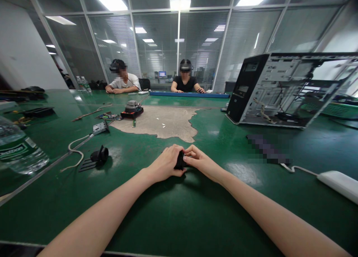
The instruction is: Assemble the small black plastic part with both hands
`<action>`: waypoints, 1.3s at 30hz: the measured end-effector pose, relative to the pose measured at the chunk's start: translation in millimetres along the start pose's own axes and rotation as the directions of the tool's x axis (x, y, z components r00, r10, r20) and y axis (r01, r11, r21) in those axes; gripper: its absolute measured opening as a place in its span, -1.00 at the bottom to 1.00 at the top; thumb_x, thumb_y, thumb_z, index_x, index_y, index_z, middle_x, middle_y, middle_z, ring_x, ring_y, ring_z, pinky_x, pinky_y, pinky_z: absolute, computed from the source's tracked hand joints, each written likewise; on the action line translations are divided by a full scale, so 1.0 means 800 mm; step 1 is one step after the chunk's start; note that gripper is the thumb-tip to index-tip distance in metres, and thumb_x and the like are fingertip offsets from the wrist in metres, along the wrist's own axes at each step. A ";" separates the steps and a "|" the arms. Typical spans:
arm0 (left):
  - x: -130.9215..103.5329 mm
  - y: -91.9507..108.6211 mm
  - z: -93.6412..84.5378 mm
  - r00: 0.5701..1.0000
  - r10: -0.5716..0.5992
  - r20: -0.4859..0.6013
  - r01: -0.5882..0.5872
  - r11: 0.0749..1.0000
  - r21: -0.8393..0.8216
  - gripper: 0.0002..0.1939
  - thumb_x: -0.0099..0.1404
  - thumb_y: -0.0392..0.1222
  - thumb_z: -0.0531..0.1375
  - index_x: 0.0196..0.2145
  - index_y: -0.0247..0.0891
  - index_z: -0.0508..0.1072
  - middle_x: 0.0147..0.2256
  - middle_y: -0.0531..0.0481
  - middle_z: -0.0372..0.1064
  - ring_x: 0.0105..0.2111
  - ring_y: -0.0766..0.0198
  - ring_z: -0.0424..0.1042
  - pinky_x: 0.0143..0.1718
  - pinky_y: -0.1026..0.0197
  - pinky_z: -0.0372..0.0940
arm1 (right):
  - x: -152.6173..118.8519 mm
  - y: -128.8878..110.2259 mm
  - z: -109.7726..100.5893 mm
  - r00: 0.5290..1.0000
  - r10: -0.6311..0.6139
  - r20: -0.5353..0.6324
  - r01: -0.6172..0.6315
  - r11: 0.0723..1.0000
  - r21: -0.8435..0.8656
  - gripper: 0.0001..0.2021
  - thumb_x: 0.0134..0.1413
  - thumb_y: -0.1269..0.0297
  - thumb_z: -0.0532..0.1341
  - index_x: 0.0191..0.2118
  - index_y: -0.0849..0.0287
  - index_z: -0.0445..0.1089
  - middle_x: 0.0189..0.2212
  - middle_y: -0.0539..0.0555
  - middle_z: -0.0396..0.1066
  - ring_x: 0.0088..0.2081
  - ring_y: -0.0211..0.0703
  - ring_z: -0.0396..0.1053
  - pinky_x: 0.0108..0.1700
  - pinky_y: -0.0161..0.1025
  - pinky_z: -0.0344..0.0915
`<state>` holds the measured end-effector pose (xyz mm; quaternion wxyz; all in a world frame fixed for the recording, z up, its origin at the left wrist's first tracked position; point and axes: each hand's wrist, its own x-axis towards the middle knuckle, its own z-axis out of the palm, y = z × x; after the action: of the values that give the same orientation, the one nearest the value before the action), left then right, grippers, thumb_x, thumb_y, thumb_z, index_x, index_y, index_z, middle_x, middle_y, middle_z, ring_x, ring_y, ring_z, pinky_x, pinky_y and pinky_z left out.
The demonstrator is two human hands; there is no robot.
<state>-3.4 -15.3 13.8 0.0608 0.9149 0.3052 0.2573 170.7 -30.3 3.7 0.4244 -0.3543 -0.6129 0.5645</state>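
Both my hands meet over the green tabletop (179, 212) around a small black part (180, 160). My left hand (169, 162) is closed over it from the left, fingers on top and thumb underneath. From the other side, my right hand (197, 158) pinches the part's right end with thumb and fingers. Much of the part is hidden by my fingers, so its kind does not show. Left of my hands lies a black plastic piece (97, 158) with a round ring and flat slats.
An opened computer case (251, 93) stands at the right. A water bottle (19, 149) is at the left. A metal bracket (100, 127), a pale cord (74, 149) and a heatsink fan (132, 108) lie around. A white power bank-like block (338, 184) lies right. Two people sit opposite.
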 end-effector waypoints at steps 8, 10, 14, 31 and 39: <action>0.000 -0.001 0.000 1.000 -0.002 -0.001 0.002 1.000 0.003 -0.48 -0.03 -0.18 0.20 -0.12 -0.26 0.08 -0.21 -0.09 0.15 -0.22 0.12 0.21 -0.21 0.09 0.17 | 0.004 0.005 -0.002 0.999 0.023 -0.034 -0.025 0.998 -0.056 -0.74 -0.14 0.24 0.24 -0.27 0.16 0.25 -0.28 0.03 0.31 -0.20 -0.19 0.28 -0.11 -0.17 0.19; 0.000 -0.002 0.001 1.000 -0.004 0.003 0.004 1.000 0.003 -0.47 -0.03 -0.18 0.20 -0.12 -0.27 0.07 -0.22 -0.09 0.15 -0.23 0.12 0.21 -0.23 0.09 0.17 | 0.002 0.002 -0.002 1.000 0.016 0.014 -0.016 1.000 -0.022 -0.71 -0.18 0.29 0.27 -0.26 0.13 0.23 -0.29 0.02 0.31 -0.20 -0.19 0.27 -0.16 -0.18 0.22; 0.000 -0.002 0.001 1.000 -0.003 0.001 0.003 1.000 0.003 -0.47 -0.02 -0.17 0.20 -0.11 -0.27 0.07 -0.21 -0.09 0.15 -0.24 0.13 0.21 -0.23 0.09 0.17 | -0.001 -0.002 0.000 0.999 0.010 0.051 -0.011 1.000 0.022 -0.68 -0.20 0.32 0.28 -0.26 0.11 0.20 -0.33 -0.01 0.30 -0.21 -0.19 0.28 -0.21 -0.20 0.23; 0.000 0.000 0.000 1.000 -0.003 0.011 0.003 1.000 0.013 -0.50 0.00 -0.16 0.19 -0.13 -0.27 0.08 -0.22 -0.08 0.16 -0.24 0.13 0.21 -0.24 0.11 0.16 | -0.003 -0.005 0.001 0.999 0.014 0.047 -0.015 0.999 0.028 -0.67 -0.22 0.31 0.29 -0.27 0.10 0.20 -0.33 -0.02 0.30 -0.21 -0.19 0.27 -0.21 -0.19 0.23; 0.000 -0.001 0.000 1.000 0.006 0.005 -0.006 1.000 0.008 -0.48 0.00 -0.14 0.19 -0.11 -0.27 0.07 -0.20 -0.10 0.14 -0.21 0.12 0.20 -0.19 0.09 0.15 | 0.005 0.008 0.001 0.999 0.012 -0.050 -0.012 1.000 -0.003 -0.73 -0.13 0.22 0.24 -0.26 0.13 0.23 -0.33 0.01 0.32 -0.23 -0.19 0.29 -0.18 -0.17 0.20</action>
<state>-3.9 -14.7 13.5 0.0570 0.9166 0.3035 0.2539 168.4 -26.2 -2.4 0.4358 -0.3728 -0.6010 0.5567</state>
